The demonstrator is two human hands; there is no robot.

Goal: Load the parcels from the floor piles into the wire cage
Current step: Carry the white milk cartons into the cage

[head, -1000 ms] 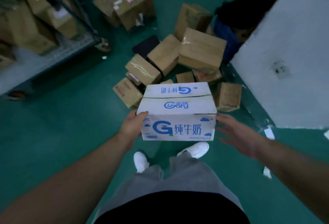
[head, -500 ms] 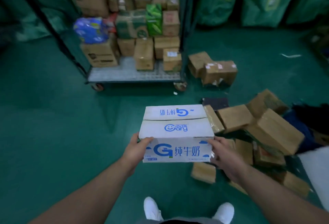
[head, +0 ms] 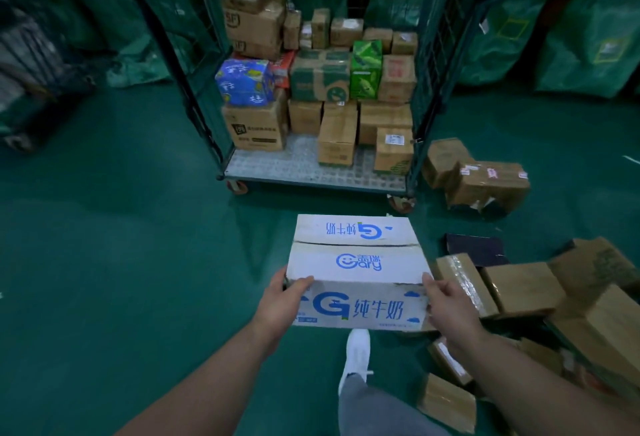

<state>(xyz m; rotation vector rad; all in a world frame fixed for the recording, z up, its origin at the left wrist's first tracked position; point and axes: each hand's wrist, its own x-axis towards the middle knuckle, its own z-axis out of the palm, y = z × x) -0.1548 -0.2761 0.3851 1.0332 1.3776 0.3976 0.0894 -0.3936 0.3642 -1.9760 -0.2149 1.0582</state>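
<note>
Both hands are on a white milk carton (head: pixel 356 262) with blue print, held up off the green floor (head: pixel 104 262). The left hand (head: pixel 280 304) grips the near left corner with its thumb hooked over the top edge. The right hand (head: pixel 450 307) does the same at the near right corner. The rest of the fingers wrap round the sides or underneath, so they can't really be seen.

Straight ahead of the hands, well apart from them, is the wire cage (head: pixel 298 165) on wheels, open side facing this way. Parcels are stacked along its back, including a blue patterned pack (head: pixel 244 82) and a bright green box (head: pixel 366 68). Most labels are too blurry to read, and the cage top is cut off.

Right of the right hand sits the floor pile (head: pixel 519 283) of brown taped parcels, partly hidden behind the forearm and running off the edge. A flat black parcel (head: pixel 474 248) lies beyond the right hand. Two more brown boxes (head: pixel 485 183) lie just beside the cage's right wheel, one with a torn bottom edge. Below the carton there's one white shoe (head: pixel 358 349).
</note>
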